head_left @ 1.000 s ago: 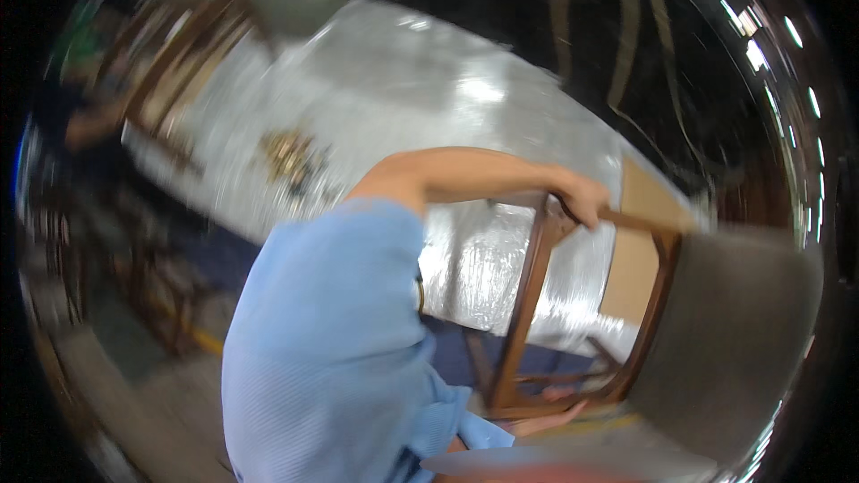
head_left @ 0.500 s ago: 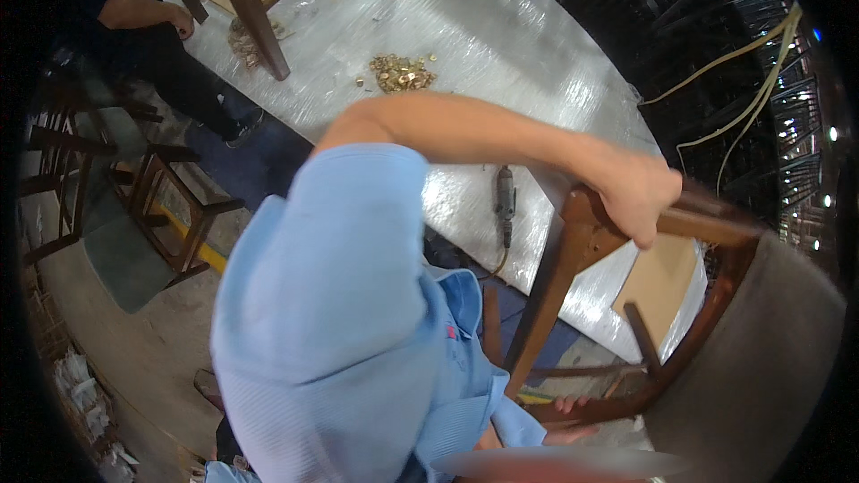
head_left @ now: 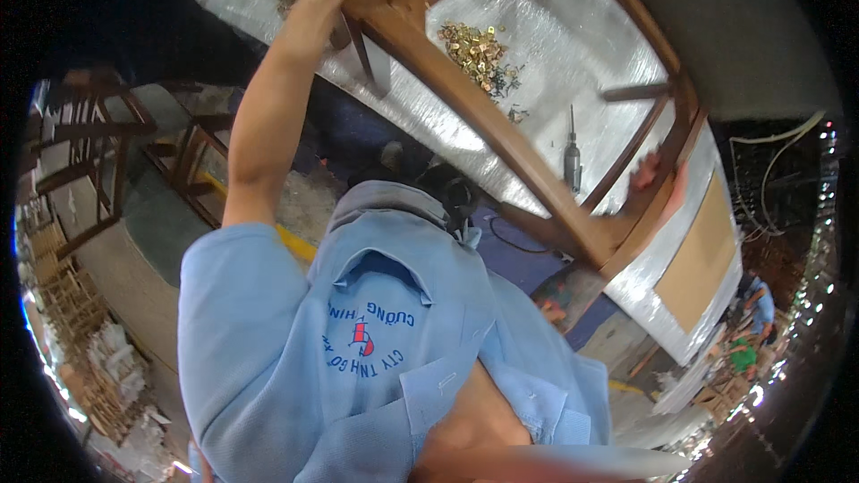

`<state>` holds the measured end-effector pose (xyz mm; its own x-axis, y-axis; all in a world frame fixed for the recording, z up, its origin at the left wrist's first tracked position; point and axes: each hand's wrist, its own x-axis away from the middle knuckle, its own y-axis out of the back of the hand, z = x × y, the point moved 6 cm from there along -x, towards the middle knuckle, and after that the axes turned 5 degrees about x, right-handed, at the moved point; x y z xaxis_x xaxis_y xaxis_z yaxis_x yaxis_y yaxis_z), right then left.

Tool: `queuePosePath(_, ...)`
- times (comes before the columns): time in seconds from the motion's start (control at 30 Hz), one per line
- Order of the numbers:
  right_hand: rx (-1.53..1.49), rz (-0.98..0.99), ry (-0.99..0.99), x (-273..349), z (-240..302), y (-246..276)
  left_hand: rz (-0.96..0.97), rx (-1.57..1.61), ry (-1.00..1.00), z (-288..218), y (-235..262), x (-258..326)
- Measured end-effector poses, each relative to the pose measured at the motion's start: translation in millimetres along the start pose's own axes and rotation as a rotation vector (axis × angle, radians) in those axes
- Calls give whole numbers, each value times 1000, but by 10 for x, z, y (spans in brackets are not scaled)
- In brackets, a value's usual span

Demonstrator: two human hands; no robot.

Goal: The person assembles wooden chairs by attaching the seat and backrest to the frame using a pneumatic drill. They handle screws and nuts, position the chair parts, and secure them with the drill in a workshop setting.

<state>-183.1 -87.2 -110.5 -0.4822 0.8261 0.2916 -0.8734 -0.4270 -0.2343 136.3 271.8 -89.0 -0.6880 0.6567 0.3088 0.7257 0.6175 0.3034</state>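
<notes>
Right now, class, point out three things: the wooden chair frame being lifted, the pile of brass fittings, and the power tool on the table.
wooden chair frame [head_left: 501, 139], head view, on the long brown rail.
pile of brass fittings [head_left: 474, 49], head view, middle of the heap.
power tool [head_left: 572, 164], head view, on its dark body.

The chair frame [head_left: 501, 139] is smooth, brown varnished wood with a matt grey cloth seat [head_left: 743, 27]. Beneath the frame, the table [head_left: 537, 45] wears shiny, crinkled silver foil, strewn with glinting brass-coloured metal screws [head_left: 474, 49].

Red-and-blue printed emblem [head_left: 362, 340] on shirt [head_left: 268, 376]
</notes>
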Motion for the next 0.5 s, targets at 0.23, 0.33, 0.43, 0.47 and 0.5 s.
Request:
queuePosePath(0.23, -71, 455, -90, -927, 108, -313, -293, -84, 14, -60, 115, -429)
queuePosePath(0.33, -142, 488, -152, -879, 6, -255, -547, -424, -196, -274, 128, -151)
queuePosePath(0.43, -144, 446, -169, -745, -70, -202, -1172, -319, -408, -454, 191, 494)
queuePosePath(0.47, -128, 418, -161, -709, -38, -219, -1365, -192, -338, -558, 57, 763)
queuePosePath(0.5, -85, 368, -130, -712, -17, -191, -1014, 185, -526, -455, -54, 798)
